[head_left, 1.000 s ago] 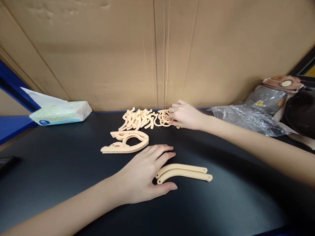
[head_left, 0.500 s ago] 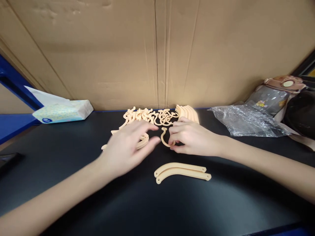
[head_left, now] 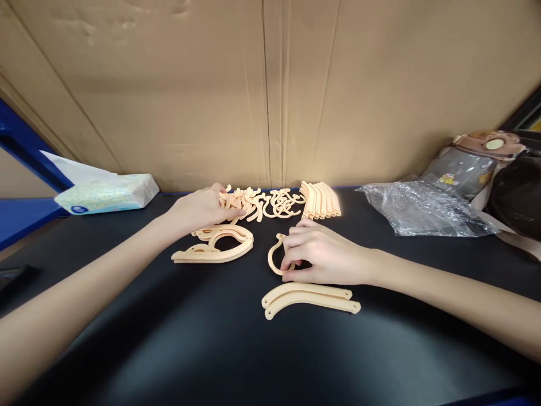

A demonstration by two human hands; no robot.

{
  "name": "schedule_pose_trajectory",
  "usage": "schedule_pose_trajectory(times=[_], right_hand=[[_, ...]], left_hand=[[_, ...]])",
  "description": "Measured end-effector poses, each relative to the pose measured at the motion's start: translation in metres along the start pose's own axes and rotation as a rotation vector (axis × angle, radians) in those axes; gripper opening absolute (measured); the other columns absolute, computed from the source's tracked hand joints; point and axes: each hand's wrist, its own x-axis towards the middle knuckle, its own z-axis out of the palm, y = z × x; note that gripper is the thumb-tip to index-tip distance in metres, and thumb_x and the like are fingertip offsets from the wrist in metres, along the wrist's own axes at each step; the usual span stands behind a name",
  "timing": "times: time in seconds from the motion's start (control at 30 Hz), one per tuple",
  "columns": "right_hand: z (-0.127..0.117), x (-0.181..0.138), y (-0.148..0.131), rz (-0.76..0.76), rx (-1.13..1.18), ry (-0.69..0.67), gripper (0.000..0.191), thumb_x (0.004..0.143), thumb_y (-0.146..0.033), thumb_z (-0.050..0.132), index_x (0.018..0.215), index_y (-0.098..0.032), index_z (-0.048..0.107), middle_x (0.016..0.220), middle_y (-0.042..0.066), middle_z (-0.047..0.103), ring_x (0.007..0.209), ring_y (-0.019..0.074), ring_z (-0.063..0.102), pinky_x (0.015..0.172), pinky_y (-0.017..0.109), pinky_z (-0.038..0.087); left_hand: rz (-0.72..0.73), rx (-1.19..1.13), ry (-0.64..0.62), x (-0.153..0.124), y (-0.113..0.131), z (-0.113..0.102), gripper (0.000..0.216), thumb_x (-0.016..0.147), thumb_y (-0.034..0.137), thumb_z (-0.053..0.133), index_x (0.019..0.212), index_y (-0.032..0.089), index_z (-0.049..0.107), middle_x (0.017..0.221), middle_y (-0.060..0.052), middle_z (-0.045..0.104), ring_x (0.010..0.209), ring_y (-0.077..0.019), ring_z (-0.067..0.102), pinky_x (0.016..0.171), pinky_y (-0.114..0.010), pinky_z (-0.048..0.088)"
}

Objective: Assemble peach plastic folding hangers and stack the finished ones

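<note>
My right hand [head_left: 319, 254] pinches a curved beige plastic hook [head_left: 273, 256], low over the black table. Just in front of it lie two curved beige hanger arms [head_left: 313, 298], side by side, with small holes at their ends. My left hand [head_left: 203, 207] reaches to the left side of a pile of small beige parts [head_left: 249, 203]; its thumb is stretched out and the fingers are partly hidden, apart from the thumb. Below that hand are assembled folding hangers [head_left: 215, 254], folded and stacked together.
Loose beige hooks [head_left: 283, 203] lie beside the pile, and a row of hanger arms [head_left: 320, 198] stands at the back. A tissue pack [head_left: 107, 193] is at left. At right are a clear plastic bag [head_left: 426, 208] and a bottle [head_left: 465, 166]. Cardboard [head_left: 169, 101] walls the back.
My left hand has moved back and left to the pile, uncovering the folded hangers. My right hand has drawn the hook slightly nearer, toward the two hanger arms.
</note>
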Motion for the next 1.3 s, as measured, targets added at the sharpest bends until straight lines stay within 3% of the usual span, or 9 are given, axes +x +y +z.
schedule_pose_trajectory(times=[0.3, 0.77, 1.13, 1.3], right_hand=[[0.006, -0.003, 0.004, -0.041, 0.014, 0.04, 0.017, 0.089, -0.031, 0.063, 0.083, -0.019, 0.072, 0.072, -0.001, 0.062, 0.072, 0.0122, 0.05, 0.079, 0.029, 0.031], [0.008, -0.005, 0.007, -0.044, -0.028, 0.043, 0.018, 0.092, -0.03, 0.059, 0.086, -0.018, 0.071, 0.074, -0.001, 0.061, 0.071, 0.012, 0.048, 0.076, 0.029, 0.029], [0.008, -0.005, 0.007, -0.044, -0.041, 0.037, 0.019, 0.093, -0.027, 0.055, 0.087, -0.017, 0.069, 0.077, 0.0, 0.065, 0.073, 0.0128, 0.05, 0.076, 0.029, 0.029], [0.008, -0.005, 0.006, -0.028, -0.032, 0.059, 0.019, 0.094, -0.029, 0.055, 0.088, -0.017, 0.069, 0.077, 0.0, 0.066, 0.072, 0.0128, 0.05, 0.076, 0.029, 0.03]], left_hand=[[0.024, 0.017, -0.028, 0.0, 0.01, 0.001, 0.064, 0.073, 0.056, 0.052, 0.125, 0.02, 0.047, 0.093, -0.006, 0.072, 0.082, -0.0281, 0.067, 0.057, -0.03, 0.038], [0.044, -0.046, 0.087, -0.002, 0.01, 0.008, 0.047, 0.073, 0.033, 0.052, 0.118, 0.019, 0.053, 0.09, -0.007, 0.072, 0.08, -0.027, 0.068, 0.058, -0.031, 0.044], [0.068, -0.056, 0.128, -0.003, 0.015, 0.007, 0.041, 0.077, 0.038, 0.051, 0.112, 0.017, 0.059, 0.089, -0.007, 0.073, 0.071, -0.0246, 0.068, 0.06, -0.031, 0.048], [0.099, 0.052, 0.236, -0.008, 0.017, 0.003, 0.034, 0.085, 0.031, 0.041, 0.107, 0.015, 0.063, 0.094, -0.013, 0.072, 0.087, -0.0313, 0.068, 0.072, -0.038, 0.05]])
